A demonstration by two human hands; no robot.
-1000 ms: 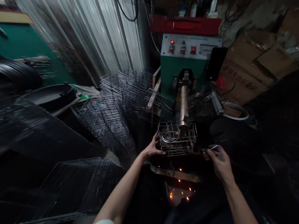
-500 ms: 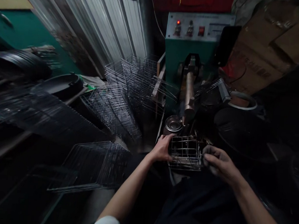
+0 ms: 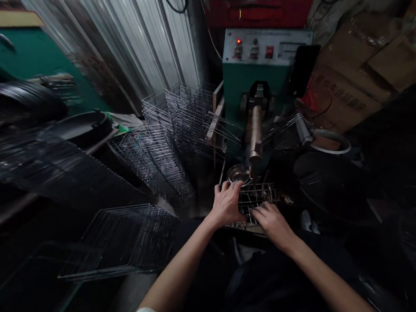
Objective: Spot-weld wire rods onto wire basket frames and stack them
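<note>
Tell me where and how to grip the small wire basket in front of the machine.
I'd grip the wire basket by its outer wires at the left and right ends, coming from the near side: the metal rod and round dish crowd its far side, while its open grid leaves thin wires to hook.

Far side of wire basket [image 3: 253,200] obstructed by machine arm [image 3: 256,131] and metal dish [image 3: 238,172]; stacked wire racks [image 3: 166,136] crowd left; open room between forearms [image 3: 181,263].
</note>
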